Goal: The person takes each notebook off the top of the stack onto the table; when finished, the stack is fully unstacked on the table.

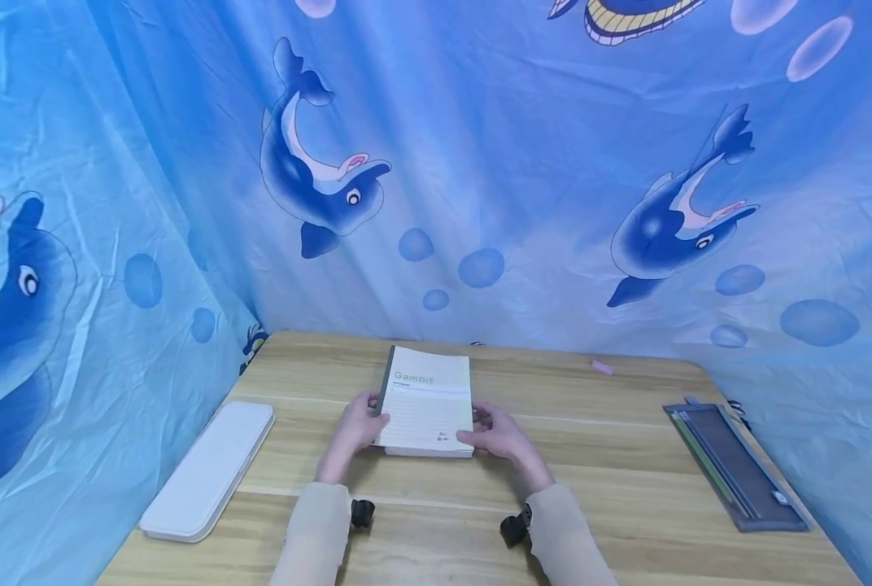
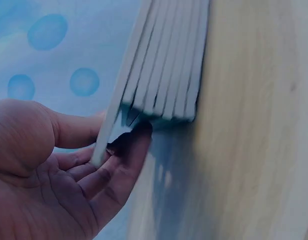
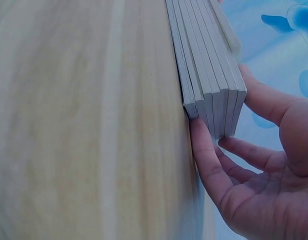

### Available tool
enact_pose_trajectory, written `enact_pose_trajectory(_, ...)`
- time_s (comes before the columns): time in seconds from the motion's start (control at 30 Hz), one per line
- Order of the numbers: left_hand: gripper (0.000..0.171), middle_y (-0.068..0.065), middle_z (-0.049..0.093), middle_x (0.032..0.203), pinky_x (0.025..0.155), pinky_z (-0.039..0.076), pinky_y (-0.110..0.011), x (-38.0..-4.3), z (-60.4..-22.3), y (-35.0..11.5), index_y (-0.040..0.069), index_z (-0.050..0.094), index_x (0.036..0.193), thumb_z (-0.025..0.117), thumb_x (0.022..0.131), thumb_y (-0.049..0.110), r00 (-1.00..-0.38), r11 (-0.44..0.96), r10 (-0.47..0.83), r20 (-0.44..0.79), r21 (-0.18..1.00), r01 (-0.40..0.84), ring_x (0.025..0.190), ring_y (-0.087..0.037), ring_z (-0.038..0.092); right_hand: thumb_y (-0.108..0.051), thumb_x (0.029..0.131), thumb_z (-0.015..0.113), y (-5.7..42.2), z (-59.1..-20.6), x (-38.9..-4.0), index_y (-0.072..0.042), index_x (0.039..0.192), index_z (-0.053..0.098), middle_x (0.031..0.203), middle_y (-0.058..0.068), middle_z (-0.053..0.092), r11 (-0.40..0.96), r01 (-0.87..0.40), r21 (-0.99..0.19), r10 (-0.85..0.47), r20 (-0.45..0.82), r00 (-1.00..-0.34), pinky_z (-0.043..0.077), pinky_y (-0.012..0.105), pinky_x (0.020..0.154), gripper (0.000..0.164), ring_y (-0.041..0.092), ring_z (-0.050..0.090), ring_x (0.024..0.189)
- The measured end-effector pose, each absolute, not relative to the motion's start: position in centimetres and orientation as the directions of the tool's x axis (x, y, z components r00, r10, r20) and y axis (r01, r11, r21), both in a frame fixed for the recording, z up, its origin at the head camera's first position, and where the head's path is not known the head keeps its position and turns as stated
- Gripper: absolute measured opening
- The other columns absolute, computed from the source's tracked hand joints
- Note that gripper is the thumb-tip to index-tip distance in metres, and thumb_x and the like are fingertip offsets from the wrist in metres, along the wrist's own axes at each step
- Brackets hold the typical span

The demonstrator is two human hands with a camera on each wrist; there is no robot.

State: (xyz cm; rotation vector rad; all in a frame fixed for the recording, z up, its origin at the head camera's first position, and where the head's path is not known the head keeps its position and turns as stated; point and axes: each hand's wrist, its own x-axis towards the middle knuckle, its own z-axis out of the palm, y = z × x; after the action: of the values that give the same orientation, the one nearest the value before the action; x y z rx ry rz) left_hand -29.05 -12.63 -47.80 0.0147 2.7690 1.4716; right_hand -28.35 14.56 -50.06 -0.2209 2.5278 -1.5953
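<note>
A stack of notebooks lies near the middle of the table, with a white notebook (image 1: 425, 407) marked "Gambit" on top. The left wrist view shows the top notebook (image 2: 108, 127) jutting out past the spines of the notebooks below (image 2: 166, 55). My left hand (image 2: 59, 170) pinches this jutting edge, thumb above and fingers beneath. Across the stack, my right hand (image 1: 496, 431) holds the right side of the notebooks. In the right wrist view its thumb touches the upper edge of the page ends (image 3: 206, 65), while other fingertips meet their side and bottom.
A white case (image 1: 209, 472) lies at the table's left edge. Near the right edge is a dark mesh pouch (image 1: 736, 468) with green and blue long items inside. A small pink block (image 1: 602, 368) sits at the back. Printed blue curtains (image 1: 524, 163) hang behind the wooden table (image 1: 590, 496).
</note>
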Motion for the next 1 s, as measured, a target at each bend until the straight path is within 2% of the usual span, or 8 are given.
enact_pose_trajectory(0.13, 0.054, -0.032, 0.056, 0.124, 0.093, 0.051, -0.05, -29.0, -47.5, -13.5, -0.017, 0.044, 0.133, 0.065, 0.086, -0.003, -0.999, 0.521, -0.017, -0.033, 0.853, -0.037, 0.109, -0.044, 0.059, -0.012, 0.081, 0.082, 14.6, -50.2, -28.3, 0.011, 0.138, 0.048, 0.115, 0.018, 0.061, 0.412, -0.066, -0.909, -0.206, -0.023, -0.978, 0.052, 0.033, 0.073, 0.07, 0.028, 0.06, 0.095)
enact_pose_trajectory(0.33, 0.055, -0.032, 0.055, 0.125, 0.085, 0.055, -0.042, -29.0, -47.4, -15.1, -0.016, 0.044, 0.134, 0.065, 0.085, -0.008, -0.997, 0.392, -0.026, -0.07, 0.917, -0.075, 0.108, -0.042, 0.059, -0.013, 0.081, 0.082, 14.6, -50.4, -28.4, 0.01, 0.136, 0.05, 0.115, 0.018, 0.062, 0.406, -0.06, -0.912, -0.209, -0.029, -0.978, 0.053, 0.032, 0.073, 0.068, 0.026, 0.06, 0.094)
enact_pose_trajectory(0.63, 0.054, -0.033, 0.057, 0.126, 0.093, 0.051, -0.043, -29.2, -47.3, -17.5, -0.013, 0.048, 0.134, 0.068, 0.084, -0.008, -0.998, 0.335, -0.034, -0.056, 0.94, -0.064, 0.112, -0.042, 0.057, -0.016, 0.08, 0.084, 14.5, -50.7, -28.6, 0.008, 0.136, 0.051, 0.116, 0.018, 0.062, 0.416, -0.048, -0.908, -0.193, -0.037, -0.981, 0.054, 0.032, 0.075, 0.07, 0.026, 0.061, 0.095)
enact_pose_trajectory(0.87, 0.057, -0.031, 0.053, 0.135, 0.077, 0.052, -0.024, -29.0, -47.2, -20.1, -0.01, 0.046, 0.141, 0.067, 0.089, -0.002, -0.99, 0.292, -0.095, -0.101, 0.948, -0.125, 0.108, -0.033, 0.061, -0.015, 0.079, 0.084, 14.4, -50.9, -28.6, 0.007, 0.135, 0.052, 0.114, 0.016, 0.063, 0.397, -0.044, -0.917, -0.179, -0.03, -0.983, 0.053, 0.032, 0.074, 0.069, 0.024, 0.061, 0.092)
enact_pose_trajectory(1.0, 0.057, -0.03, 0.051, 0.139, 0.074, 0.049, -0.018, -28.9, -47.1, -21.6, -0.008, 0.044, 0.143, 0.066, 0.092, 0.002, -0.978, 0.257, -0.155, -0.139, 0.95, -0.176, 0.11, -0.03, 0.06, -0.015, 0.079, 0.085, 14.3, -50.8, -28.6, 0.006, 0.135, 0.053, 0.114, 0.015, 0.063, 0.401, -0.043, -0.915, -0.17, -0.028, -0.985, 0.052, 0.032, 0.076, 0.068, 0.024, 0.06, 0.093)
